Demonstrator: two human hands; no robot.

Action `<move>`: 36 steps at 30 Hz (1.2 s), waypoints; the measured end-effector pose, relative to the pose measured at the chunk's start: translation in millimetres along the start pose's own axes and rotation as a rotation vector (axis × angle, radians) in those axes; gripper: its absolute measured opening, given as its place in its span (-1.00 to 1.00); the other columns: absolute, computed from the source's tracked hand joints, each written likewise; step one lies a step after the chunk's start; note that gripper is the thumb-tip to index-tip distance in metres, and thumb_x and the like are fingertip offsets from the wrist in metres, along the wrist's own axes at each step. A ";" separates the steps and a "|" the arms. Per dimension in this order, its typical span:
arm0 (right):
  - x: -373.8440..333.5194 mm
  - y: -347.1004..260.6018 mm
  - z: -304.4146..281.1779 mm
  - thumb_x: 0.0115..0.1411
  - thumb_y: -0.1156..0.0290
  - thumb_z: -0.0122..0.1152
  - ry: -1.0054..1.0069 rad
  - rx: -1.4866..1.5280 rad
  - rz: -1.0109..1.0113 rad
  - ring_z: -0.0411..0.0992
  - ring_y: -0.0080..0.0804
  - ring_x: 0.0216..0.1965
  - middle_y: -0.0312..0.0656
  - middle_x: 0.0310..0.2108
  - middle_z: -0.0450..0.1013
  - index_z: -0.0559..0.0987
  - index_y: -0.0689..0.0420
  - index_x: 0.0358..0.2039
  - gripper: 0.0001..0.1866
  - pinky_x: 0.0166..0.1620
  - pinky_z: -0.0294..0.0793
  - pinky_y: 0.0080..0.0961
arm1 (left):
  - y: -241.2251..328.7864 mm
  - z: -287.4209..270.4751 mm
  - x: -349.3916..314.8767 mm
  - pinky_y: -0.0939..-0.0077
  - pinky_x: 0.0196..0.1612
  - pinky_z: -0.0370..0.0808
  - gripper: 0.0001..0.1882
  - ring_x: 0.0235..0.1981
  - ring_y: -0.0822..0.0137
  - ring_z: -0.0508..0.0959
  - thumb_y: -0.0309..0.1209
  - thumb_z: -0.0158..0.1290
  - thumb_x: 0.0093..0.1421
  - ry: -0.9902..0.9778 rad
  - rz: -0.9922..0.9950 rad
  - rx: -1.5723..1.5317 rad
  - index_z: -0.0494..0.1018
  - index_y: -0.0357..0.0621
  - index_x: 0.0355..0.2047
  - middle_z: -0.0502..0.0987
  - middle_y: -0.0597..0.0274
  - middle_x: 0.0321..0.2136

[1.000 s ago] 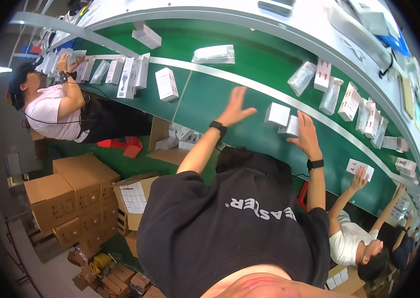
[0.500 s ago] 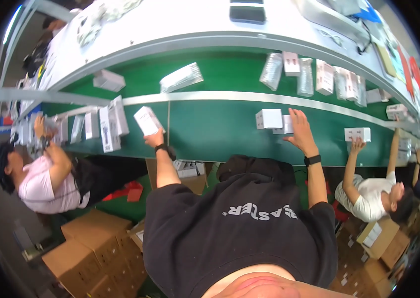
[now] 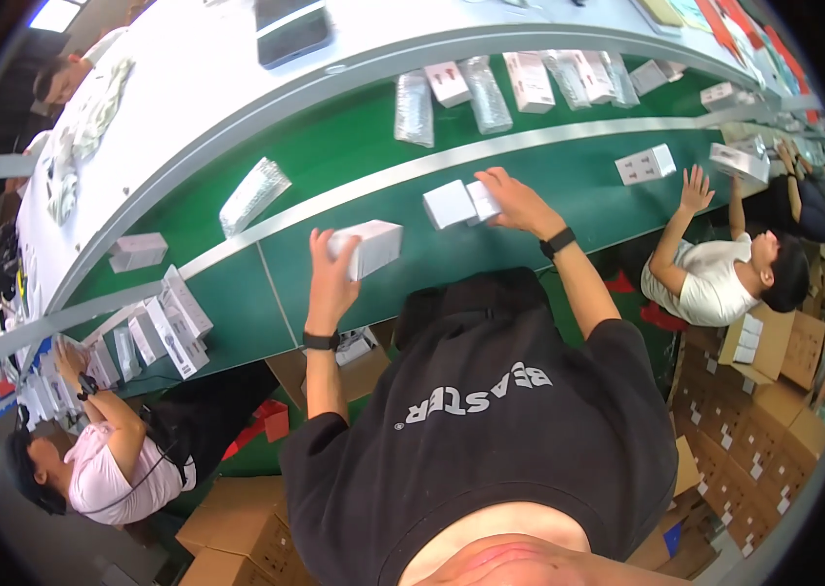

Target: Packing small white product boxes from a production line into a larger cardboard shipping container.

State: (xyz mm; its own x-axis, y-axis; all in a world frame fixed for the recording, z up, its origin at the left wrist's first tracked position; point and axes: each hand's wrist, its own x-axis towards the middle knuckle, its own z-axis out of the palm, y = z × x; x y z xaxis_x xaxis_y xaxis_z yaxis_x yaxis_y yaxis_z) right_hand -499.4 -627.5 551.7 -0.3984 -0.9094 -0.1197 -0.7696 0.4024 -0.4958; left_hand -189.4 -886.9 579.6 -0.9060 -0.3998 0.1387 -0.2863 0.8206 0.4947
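Note:
My left hand [image 3: 331, 278] is closed on the side of a white carton [image 3: 376, 250], which it holds over the green work surface [image 3: 310, 283]. To the right, my right hand [image 3: 525, 205] has its fingers around a small white box [image 3: 484, 201]. That box sits against the right side of another white box [image 3: 449, 206], which no hand holds. A gap lies between the carton at my left and this pair. The undersides of the boxes are hidden.
Beyond a white dividing strip [image 3: 432, 161] lie bubble-wrapped packs [image 3: 486, 95] and white boxes [image 3: 529, 82]. More boxes [image 3: 173, 327] stand at the left. Co-workers sit on both sides, one at the left [image 3: 129, 439], one at the right [image 3: 715, 273]. An open brown carton [image 3: 364, 376] stands below the edge.
The view has swung, shifting the bench leftward. My left hand has brought its carton nearer the pair of boxes. My right hand, open beside them before, has closed on the small box.

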 end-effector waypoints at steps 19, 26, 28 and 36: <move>-103.4 213.5 -126.7 0.05 0.51 0.23 0.556 -0.199 0.123 0.37 0.04 0.10 0.11 0.09 0.35 0.24 0.14 0.30 -0.24 0.09 0.48 -0.14 | 60.3 78.0 55.4 0.14 0.18 0.42 -0.05 0.24 -0.03 0.29 -0.28 0.42 -0.12 -0.327 -0.007 -0.035 0.25 -0.11 0.29 0.38 0.09 0.17; -159.5 314.7 -162.7 -0.16 0.58 0.43 0.270 -0.503 0.599 0.35 0.14 0.16 0.04 0.16 0.27 0.24 -0.09 0.32 -0.02 0.07 0.52 -0.06 | 56.7 90.0 67.5 0.16 0.24 0.36 0.04 0.25 -0.04 0.26 -0.27 0.46 -0.19 -0.222 0.083 0.015 0.20 -0.13 0.31 0.34 0.05 0.18; -148.4 315.0 -154.4 -0.19 0.55 0.48 0.205 -0.441 0.670 0.32 0.13 0.19 0.02 0.20 0.23 0.23 -0.15 0.32 0.02 0.07 0.52 -0.05 | 64.9 89.0 67.6 0.13 0.24 0.34 0.11 0.22 -0.07 0.27 -0.25 0.48 -0.22 -0.191 0.110 0.075 0.15 -0.17 0.33 0.32 0.00 0.17; -146.8 309.3 -145.2 -0.22 0.21 0.54 0.152 -0.343 0.418 0.32 0.11 0.10 0.04 0.17 0.27 0.26 0.18 0.24 0.00 0.16 0.41 -0.08 | 84.5 99.2 80.6 0.12 0.11 0.40 0.16 0.00 -0.06 0.37 -0.12 0.50 -0.28 -0.119 0.025 0.140 0.17 -0.05 0.34 0.39 0.03 -0.06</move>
State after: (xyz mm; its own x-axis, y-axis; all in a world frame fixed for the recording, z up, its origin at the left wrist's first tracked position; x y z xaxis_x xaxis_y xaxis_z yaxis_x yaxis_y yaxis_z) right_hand -751.4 -354.2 540.8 -0.7522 -0.6500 -0.1077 -0.6389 0.7596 -0.1221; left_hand -317.6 -809.2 547.5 -0.9413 -0.3347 0.0430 -0.2967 0.8816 0.3670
